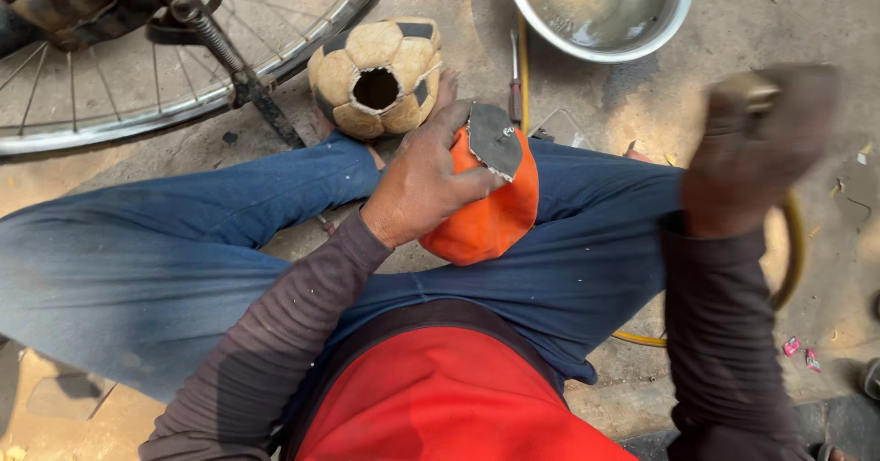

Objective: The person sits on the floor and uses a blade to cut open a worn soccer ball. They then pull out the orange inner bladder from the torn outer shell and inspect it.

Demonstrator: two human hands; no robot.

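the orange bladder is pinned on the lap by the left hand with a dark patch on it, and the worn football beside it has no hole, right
Not quite. The head view shows the worn football has a round hole in its side. The rest holds: the left hand pins the orange bladder on the lap, a dark patch on it.

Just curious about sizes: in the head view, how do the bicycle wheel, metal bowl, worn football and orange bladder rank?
1. Spoked bicycle wheel, partly cropped
2. Round metal bowl, also cropped
3. Worn tan leather football and orange rubber bladder look alike; unranked.
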